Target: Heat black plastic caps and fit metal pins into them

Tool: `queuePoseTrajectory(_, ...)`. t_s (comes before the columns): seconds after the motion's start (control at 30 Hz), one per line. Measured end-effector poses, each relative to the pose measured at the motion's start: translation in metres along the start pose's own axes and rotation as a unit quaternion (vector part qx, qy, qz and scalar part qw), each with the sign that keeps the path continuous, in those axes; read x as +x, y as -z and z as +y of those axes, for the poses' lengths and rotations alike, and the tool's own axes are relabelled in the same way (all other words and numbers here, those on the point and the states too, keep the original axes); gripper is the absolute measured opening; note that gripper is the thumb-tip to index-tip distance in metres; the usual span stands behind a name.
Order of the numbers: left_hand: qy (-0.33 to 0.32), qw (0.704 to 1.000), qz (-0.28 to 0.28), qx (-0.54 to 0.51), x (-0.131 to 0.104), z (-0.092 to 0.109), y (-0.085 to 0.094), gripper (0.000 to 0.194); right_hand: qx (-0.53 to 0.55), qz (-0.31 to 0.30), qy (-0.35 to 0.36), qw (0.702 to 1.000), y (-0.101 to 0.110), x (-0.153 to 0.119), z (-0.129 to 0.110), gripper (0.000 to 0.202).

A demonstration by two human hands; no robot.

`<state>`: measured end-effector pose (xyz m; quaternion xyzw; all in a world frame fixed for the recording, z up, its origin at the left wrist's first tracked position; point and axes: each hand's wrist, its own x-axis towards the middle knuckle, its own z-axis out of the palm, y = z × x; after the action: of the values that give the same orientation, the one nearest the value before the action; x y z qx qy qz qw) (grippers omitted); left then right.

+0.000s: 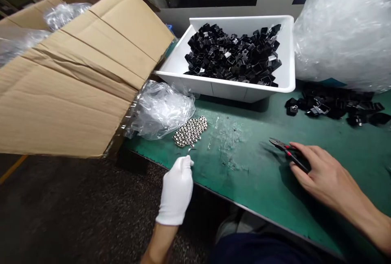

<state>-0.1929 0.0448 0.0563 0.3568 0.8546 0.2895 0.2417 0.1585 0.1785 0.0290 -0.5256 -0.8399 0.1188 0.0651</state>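
My left hand, in a white glove, is closed in a pinch at the near edge of the green table. From its fingertips sticks a thin bent metal tool, whose lower part the glove hides. Its tip is beside a cluster of small silver nut-like metal rings. On the right, my bare right hand is closed around a pair of pliers with black handles and red marks. The jaws point to the upper left, above the table surface.
A white bin full of small black parts stands at the back. More black parts lie at right under a large plastic bag. Crumpled clear plastic and a big cardboard box are at left. The green table ends close to me.
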Motion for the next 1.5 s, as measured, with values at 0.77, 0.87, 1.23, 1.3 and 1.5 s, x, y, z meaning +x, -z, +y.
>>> queuePoseTrajectory(0.77,0.173,0.937,-0.128,-0.276,0.016,0.003,-0.007,0.037,-0.05,-0.029,0.01,0.998,0.001,0.009,-0.001,0.05)
queuePoseTrajectory(0.87,0.17,0.938,-0.129,-0.272,0.018,0.002,-0.006,0.037,-0.047,-0.032,0.014,0.998,0.001,0.008,0.0,0.05)
queuePoseTrajectory(1.23,0.145,0.951,-0.131,-0.239,0.028,0.006,0.001,0.038,-0.034,-0.028,0.013,0.999,0.001,0.008,-0.001,0.049)
queuePoseTrajectory(1.3,0.145,0.952,-0.123,-0.24,0.025,0.005,0.003,0.039,-0.032,-0.027,0.012,0.999,0.002,0.008,-0.003,0.048)
queuePoseTrajectory(1.5,0.152,0.951,-0.11,-0.245,0.021,0.002,0.003,0.041,-0.044,-0.023,0.012,0.999,0.006,0.007,-0.006,0.05)
